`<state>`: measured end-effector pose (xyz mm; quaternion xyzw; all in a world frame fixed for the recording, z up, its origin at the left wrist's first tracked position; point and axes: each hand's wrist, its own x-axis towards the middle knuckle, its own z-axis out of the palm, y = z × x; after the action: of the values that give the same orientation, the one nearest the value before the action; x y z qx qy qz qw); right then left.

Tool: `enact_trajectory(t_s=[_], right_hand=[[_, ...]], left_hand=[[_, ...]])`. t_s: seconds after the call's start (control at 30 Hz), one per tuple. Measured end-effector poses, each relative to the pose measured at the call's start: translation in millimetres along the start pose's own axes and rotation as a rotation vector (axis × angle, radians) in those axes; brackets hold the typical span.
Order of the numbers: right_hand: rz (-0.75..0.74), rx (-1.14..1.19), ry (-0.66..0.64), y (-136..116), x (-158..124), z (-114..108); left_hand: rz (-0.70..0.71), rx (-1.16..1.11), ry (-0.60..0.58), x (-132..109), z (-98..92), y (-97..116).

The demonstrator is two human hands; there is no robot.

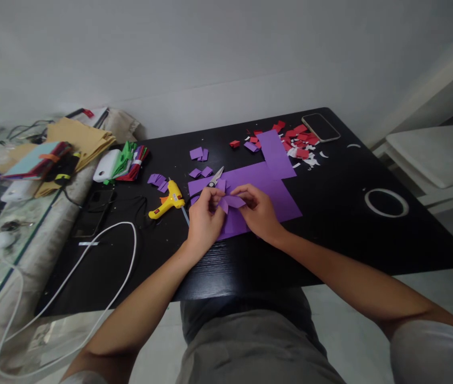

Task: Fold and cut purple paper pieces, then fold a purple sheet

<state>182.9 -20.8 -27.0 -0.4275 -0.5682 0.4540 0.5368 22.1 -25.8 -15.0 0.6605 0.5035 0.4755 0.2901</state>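
Between my two hands is a folded purple paper piece [232, 202] with petal-like flaps that stick out. My left hand [207, 216] is closed on its left side, thumb and fingers pinched together. On the other side, my right hand [260, 210] pinches the tip of a flap. Beneath both hands lies a large purple paper sheet [286, 200]. Scissors [215, 177] rest on that sheet just beyond my left hand, their handles partly hidden. A yellow hot glue gun [169, 200] lies left of my left hand.
Small purple paper pieces [158, 181] lie near the glue gun. A purple strip [276, 154], red paper scraps [300, 140] and a phone [321, 127] are at the back right. A white ring [386, 202] lies right; a white cable [133, 250] loops over the left edge.
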Motion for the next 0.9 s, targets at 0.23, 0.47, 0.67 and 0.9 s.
enact_trajectory(t_s=[0.23,0.47,0.67,0.9], right_hand=[[0.033,0.071,-0.041,-2.3,5.2,-3.9],[0.056,0.065,-0.051,-3.7,5.1,-4.7],[0.063,0.071,-0.049,-2.9,4.4,-4.0],[0.020,0.065,0.066,0.1,1.3,-0.2]], left_hand=[[-0.058,-0.137,0.020,5.0,-1.7,0.6],[-0.080,-0.099,0.048,6.1,-2.6,0.8],[-0.046,-0.105,0.040,5.5,-2.6,-0.2],[0.035,-0.005,0.027,-2.9,3.5,2.8]])
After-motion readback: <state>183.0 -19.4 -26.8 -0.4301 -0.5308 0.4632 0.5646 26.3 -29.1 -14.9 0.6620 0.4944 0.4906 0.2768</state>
